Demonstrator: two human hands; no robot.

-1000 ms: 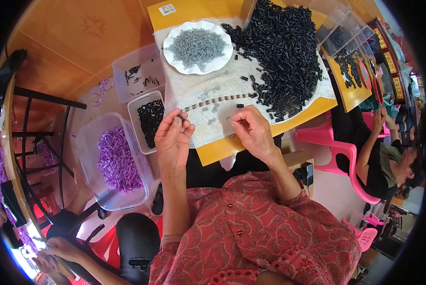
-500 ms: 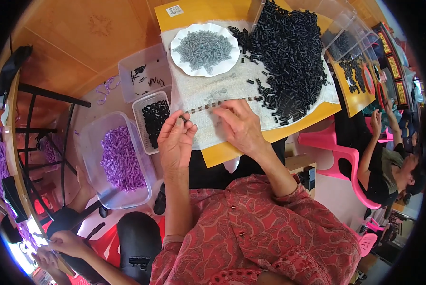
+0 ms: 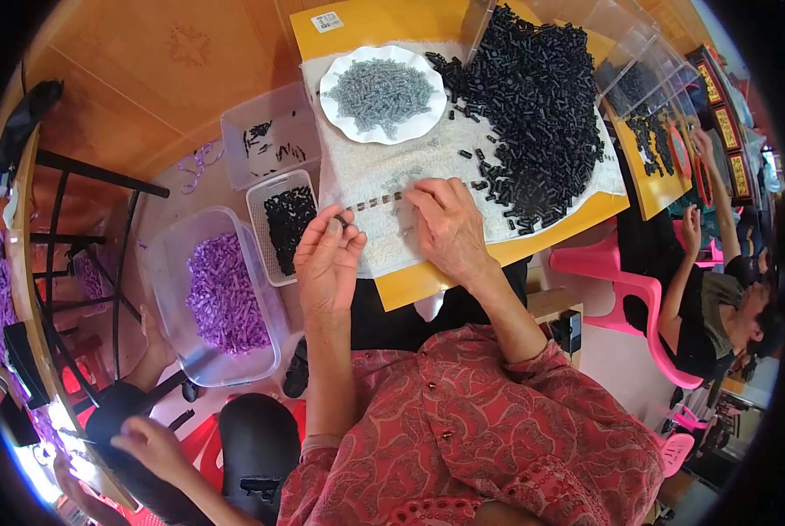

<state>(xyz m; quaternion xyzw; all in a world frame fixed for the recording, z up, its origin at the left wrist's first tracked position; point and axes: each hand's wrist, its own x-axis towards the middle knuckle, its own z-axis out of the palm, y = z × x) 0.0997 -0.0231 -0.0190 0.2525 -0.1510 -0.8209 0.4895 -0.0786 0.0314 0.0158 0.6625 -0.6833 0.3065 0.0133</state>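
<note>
"So, where do we find the small dark piece [image 3: 342, 222]?"

"At the tips of the left hand [image 3: 329, 256], which is closed on it in a thumb-and-finger pinch — with something so tiny, we'd guess only a pinch gives real control."

"And the right hand [image 3: 452, 230]?"

"We see it arched over the banded row [image 3: 378, 202], fingers bent. Its tips are blurred, so we cannot tell whether they grip anything."

"Why would that row lie on the cloth [image 3: 357, 168]?"

"Probably because the white, rough-looking weave stops slim, dark-and-pale segments from rolling. We can see it covers much of the yellow desk [image 3: 403, 293]."

"Beyond the row, what do we have?"

"A white plate [image 3: 329, 107] with a wavy rim, heaped with clear, glassy-looking bits [image 3: 382, 92]; it seems meant to keep them apart from the black pile [image 3: 541, 123] — stubby little cylinders, slightly shiny, spilling loosely at the edges."

"Off to the left?"

"We find a white mesh basket [image 3: 258, 221] of black bits, then a see-through tub [image 3: 166, 294] of purple pieces [image 3: 228, 294], likely sorted by colour."
</note>
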